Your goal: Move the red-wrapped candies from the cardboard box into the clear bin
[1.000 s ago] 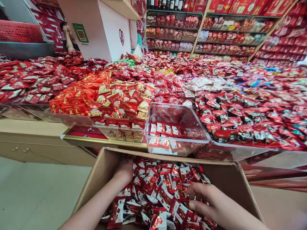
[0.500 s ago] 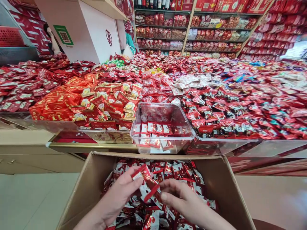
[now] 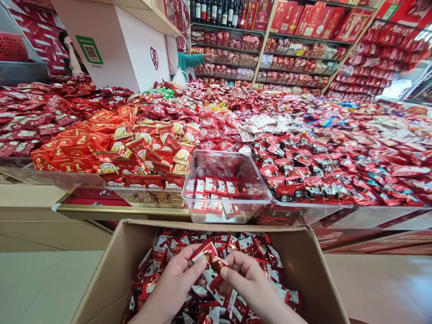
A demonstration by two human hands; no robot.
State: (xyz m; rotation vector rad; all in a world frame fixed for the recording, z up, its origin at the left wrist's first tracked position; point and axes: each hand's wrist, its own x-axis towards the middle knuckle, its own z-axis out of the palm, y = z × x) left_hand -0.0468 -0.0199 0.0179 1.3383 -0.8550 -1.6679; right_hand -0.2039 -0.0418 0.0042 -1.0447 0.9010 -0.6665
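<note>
Over the open cardboard box (image 3: 315, 274), my left hand (image 3: 182, 281) pinches a small red-and-white snack packet (image 3: 209, 263) between thumb and fingers. At the packet's right end, my right hand (image 3: 248, 279) is closed on it with thumb and forefinger. Whether a second packet lies under it in the grip, I cannot tell. Many loose packets (image 3: 248, 245) of the same look fill the box below both hands. Just beyond the box, a clear plastic bin (image 3: 231, 216) contains similar packets (image 3: 211, 184) laid in rows.
Red durian snack packets (image 3: 151, 159) are heaped left of the bin, and dark-and-red packets (image 3: 303, 180) right of it. A white pillar (image 3: 97, 40) rises at the back left. Behind it, a person's green sleeve (image 3: 191, 59) reaches toward the shelves (image 3: 229, 54).
My right hand has moved in to grip the packet's end, where its fingers were looser before. The view has tilted up slightly. The green-sleeved arm now stretches out to the right.
</note>
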